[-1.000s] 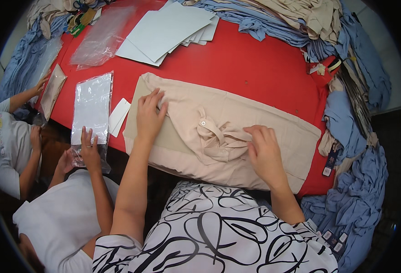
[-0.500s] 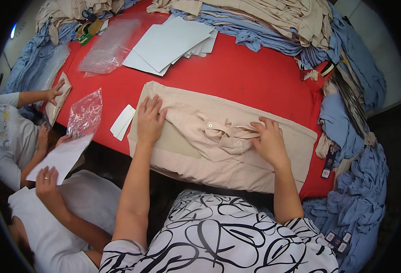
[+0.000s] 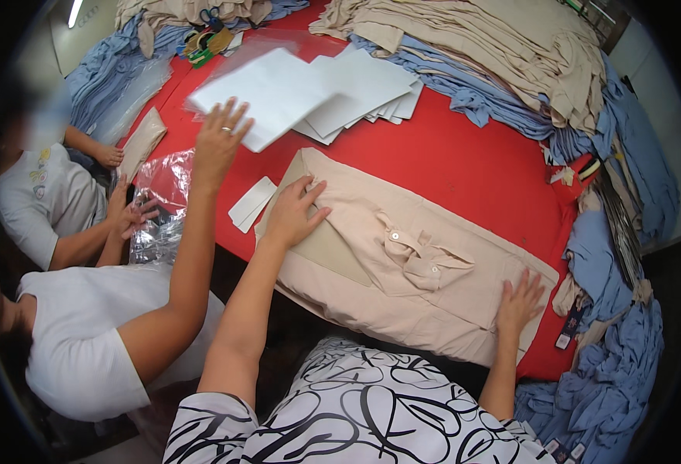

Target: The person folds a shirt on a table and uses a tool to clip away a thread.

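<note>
The left hand (image 3: 292,214) lies flat, fingers spread, pressing on the left end of a beige shirt (image 3: 402,263), with nothing gripped. Just under and right of its palm a darker beige insert (image 3: 333,251) shows inside the fold. The right hand (image 3: 518,301) also lies open and flat, fingers together and pointing up, on the shirt's right end near its lower edge; it holds nothing. Between the hands sits the shirt's buttoned cuff (image 3: 422,259), bunched at the middle. The shirt lies spread across a red table (image 3: 464,166), its long side running from upper left to lower right.

Just left of the left hand lies a small white card (image 3: 249,205), touching the table only. Beyond the left hand, up the table, a fan of white sheets (image 3: 317,97) spreads out. A co-worker's hand (image 3: 218,139), fingers splayed, reaches toward those sheets from the left. Further left, another person's hands (image 3: 128,216) hold a clear plastic bag (image 3: 163,193). A third hand (image 3: 108,155) rests beside a bagged beige piece (image 3: 141,143).

Above the right hand, piles of beige garments (image 3: 510,46) and blue garments (image 3: 472,100) sit at the far edge. More blue garments (image 3: 611,363) hang down to the right of the right hand, with tags (image 3: 571,329) just beside it.
</note>
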Tool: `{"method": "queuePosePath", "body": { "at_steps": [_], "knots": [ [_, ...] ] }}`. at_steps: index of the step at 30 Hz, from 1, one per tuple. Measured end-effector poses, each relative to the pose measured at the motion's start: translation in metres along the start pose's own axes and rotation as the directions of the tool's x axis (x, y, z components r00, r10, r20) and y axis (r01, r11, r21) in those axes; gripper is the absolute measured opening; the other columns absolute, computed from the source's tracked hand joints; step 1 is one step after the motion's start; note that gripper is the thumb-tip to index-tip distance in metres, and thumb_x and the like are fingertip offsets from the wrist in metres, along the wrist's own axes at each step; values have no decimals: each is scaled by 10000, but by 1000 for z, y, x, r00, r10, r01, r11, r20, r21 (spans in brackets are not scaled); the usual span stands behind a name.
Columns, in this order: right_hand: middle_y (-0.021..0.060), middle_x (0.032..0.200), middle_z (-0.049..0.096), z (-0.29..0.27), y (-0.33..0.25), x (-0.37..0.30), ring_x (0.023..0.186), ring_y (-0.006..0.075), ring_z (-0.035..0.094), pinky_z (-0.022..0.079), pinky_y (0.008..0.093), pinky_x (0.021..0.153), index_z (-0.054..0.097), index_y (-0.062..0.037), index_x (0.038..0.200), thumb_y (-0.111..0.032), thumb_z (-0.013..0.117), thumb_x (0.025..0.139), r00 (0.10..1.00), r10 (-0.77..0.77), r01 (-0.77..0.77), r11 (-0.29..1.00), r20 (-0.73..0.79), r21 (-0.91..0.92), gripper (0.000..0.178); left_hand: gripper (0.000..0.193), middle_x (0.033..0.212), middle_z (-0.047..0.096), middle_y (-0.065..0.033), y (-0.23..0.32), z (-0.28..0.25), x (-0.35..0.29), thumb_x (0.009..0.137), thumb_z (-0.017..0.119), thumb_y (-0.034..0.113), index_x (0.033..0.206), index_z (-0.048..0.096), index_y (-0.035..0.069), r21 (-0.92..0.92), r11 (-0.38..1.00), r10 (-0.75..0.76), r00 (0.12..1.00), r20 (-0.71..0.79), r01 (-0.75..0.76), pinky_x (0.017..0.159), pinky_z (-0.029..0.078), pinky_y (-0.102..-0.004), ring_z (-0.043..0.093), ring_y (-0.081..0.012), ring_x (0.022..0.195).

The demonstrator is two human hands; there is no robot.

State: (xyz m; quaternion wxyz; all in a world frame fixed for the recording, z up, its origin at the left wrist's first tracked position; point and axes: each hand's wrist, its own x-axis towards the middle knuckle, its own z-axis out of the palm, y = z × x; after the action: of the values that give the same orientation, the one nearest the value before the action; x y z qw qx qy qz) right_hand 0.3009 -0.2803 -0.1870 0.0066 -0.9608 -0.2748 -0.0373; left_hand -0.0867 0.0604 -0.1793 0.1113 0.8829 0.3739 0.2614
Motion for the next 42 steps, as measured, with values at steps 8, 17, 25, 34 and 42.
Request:
{"method": "queuePosePath", "body": {
  "at_steps": [8,17,25,34,42],
  "knots": [
    [85,1624,143,3,14,19,1491,345,91,48,636,1143,259,-240,1543,-464,488,967,996,-87,87,996,-3,-37,659,543,1457,425,-119,9,0,-2,861,634,486,1294,591,160,245,969,-22,1000,11,19,1109,248,-585,355,-346,1347],
    [64,1624,156,9,17,46,1491,331,110,57,626,1149,276,-251,1537,-453,488,973,990,-133,131,990,-45,-42,635,468,1354,523,-119,10,11,3,914,607,355,1254,580,35,150,979,-118,984,-134,138,1123,270,-519,426,-361,1304],
    [75,1609,205,8,11,77,1483,330,148,72,625,1149,317,-243,1520,-449,525,954,987,-152,152,988,-54,-7,637,319,1171,599,-153,10,17,17,944,580,313,1090,650,38,98,969,-199,953,-230,227,1019,398,-478,521,-341,1172],
    [135,1529,346,-56,-162,-2,1440,389,229,78,629,1150,514,-176,1389,-350,655,857,656,-717,742,552,-236,381,577,368,1008,589,-192,-20,17,93,917,626,358,977,628,-5,37,820,-529,780,-333,572,845,464,-476,559,-379,952],
    [153,1483,381,-40,-214,-44,1370,423,301,95,695,1106,526,-164,1373,-437,681,822,495,-846,842,410,-198,351,633,226,960,637,-188,-24,27,109,882,674,220,958,619,14,0,771,-613,742,-271,637,818,487,-462,608,-388,920]
  ]
}}
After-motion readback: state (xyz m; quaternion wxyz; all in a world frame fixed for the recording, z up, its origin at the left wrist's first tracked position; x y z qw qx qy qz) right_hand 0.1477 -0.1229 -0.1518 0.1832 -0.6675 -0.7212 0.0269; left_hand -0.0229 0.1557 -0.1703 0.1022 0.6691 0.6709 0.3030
